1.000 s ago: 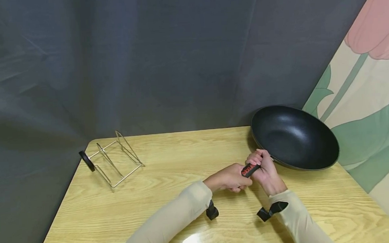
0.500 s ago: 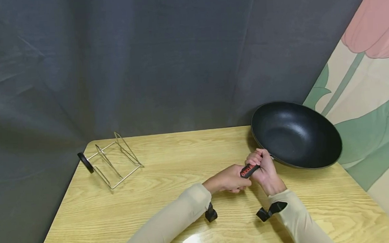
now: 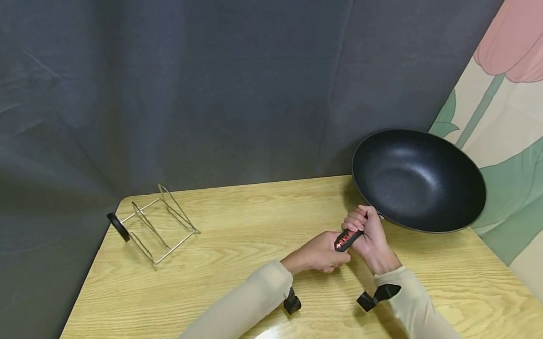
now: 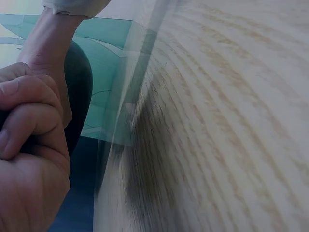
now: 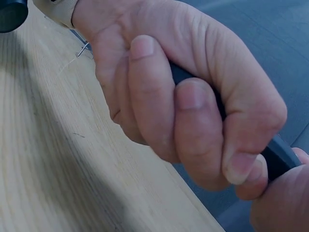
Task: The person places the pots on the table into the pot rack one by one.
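A large black wok (image 3: 415, 181) is at the back right of the table in the head view, its inside tilted toward me. Both my hands hold its black handle (image 3: 346, 240), which bears red lettering. The left hand (image 3: 322, 250) grips the end part, fingers curled round it, as the right wrist view of that left hand (image 5: 188, 92) shows. Nearer the pan, the right hand (image 3: 369, 238) has its fingers wrapped round the handle. Part of the wok (image 4: 79, 87) shows behind the arm in the left wrist view. Whether the wok's underside touches the table is hidden.
A wire rack (image 3: 177, 247) with a black end piece stands at the table's back left. Behind the wooden table (image 3: 213, 293) hangs a dark curtain (image 3: 250, 89). A flower-patterned cloth (image 3: 520, 128) borders the right side, close to the wok's rim.
The wok's pan has shifted a little up and to the right in the head view, with its inside facing me more. Both hands keep their hold on the handle, nearly in place.
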Tool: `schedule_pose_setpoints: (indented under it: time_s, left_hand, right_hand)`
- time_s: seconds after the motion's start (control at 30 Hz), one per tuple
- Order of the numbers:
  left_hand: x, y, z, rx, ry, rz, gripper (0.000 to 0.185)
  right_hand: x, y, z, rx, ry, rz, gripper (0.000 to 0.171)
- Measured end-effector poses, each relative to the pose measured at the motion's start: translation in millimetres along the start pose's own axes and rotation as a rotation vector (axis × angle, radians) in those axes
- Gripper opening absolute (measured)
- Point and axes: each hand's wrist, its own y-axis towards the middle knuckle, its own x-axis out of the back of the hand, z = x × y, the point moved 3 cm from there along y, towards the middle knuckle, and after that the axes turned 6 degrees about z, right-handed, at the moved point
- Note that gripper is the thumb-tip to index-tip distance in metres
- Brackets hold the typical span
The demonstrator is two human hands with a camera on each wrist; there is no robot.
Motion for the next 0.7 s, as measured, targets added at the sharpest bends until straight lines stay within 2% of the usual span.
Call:
schedule_pose_setpoints:
  time_s: [0.23, 0.47, 0.7]
  left_hand:
    - [-1.7, -2.7, 3.6, -0.035, 0.106, -0.029, 0.018]
    - [-1.9, -6.5, 4.0, -0.06, 0.141, -0.08, 0.016]
    - [0.0, -13.8, 3.7, -0.071, 0.16, -0.117, 0.02]
  right_hand:
    - [-2, -2, -2, 0.014, -0.067, 0.039, 0.037]
    - [-5, -1, -5, 0.015, -0.087, 0.075, 0.038]
    - [-13, 0, -11, 0.016, -0.119, 0.067, 0.041]
